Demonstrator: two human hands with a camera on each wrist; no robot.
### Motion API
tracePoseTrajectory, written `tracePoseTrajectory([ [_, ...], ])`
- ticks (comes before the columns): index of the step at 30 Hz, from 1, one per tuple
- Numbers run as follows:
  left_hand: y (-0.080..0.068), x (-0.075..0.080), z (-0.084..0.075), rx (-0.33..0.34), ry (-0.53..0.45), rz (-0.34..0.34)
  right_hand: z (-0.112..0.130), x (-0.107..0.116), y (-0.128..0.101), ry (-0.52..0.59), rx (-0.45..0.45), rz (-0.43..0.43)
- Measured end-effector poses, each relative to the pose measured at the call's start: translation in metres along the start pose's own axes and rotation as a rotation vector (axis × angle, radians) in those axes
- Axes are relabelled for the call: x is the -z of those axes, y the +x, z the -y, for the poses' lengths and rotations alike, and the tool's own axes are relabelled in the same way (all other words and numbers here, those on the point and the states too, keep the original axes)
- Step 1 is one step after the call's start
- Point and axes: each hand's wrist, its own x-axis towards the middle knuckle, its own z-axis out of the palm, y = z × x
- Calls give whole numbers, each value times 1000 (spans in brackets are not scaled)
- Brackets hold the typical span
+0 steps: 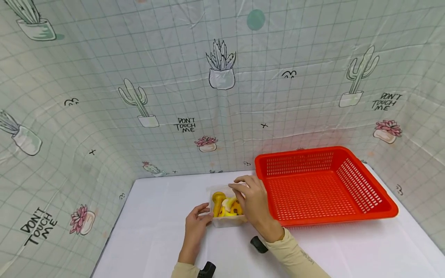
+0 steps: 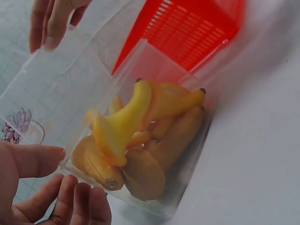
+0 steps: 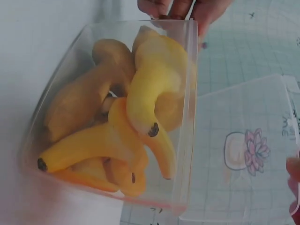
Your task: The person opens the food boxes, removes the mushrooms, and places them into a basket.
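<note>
White-covered table, two things resting on it

The table (image 1: 156, 231) carries a red basket (image 1: 323, 185) toward two o'clock from its middle; a clear box (image 1: 227, 206) of bananas sits just beside it, at the basket's nine o'clock.

One clear plastic box (image 1: 227, 220) is seen on the bench (image 1: 156, 231), with one clear lid (image 3: 243, 150) tilted open beside it. One red basket (image 1: 323, 185) is counted next to the box. Several yellow banana-shaped pieces (image 3: 122, 126) are packed inside the box; at least five can be made out, though an exact number cannot be told because they overlap. Two hands are seen, a left hand (image 1: 195, 226) and a right hand (image 1: 255, 204).
</note>
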Motion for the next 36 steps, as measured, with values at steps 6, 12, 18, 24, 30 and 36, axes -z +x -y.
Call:
tracePoseTrajectory([
  [6,5,1,0,27,-43,12,5,-4,2,-13,-75,-46],
  [12,7,0,-1,50,-67,21,5,-6,5,-16,-121,-13],
  [18,4,1,-4,59,-99,23,6,-6,8,-17,-121,55],
  [24,2,2,-4,61,-118,6,6,-7,11,18,-152,85],
  [30,1,1,-2,67,-141,-12,4,-7,12,11,-179,91],
  [36,-1,-1,-4,75,-175,-29,-2,-9,13,64,-255,155],
])
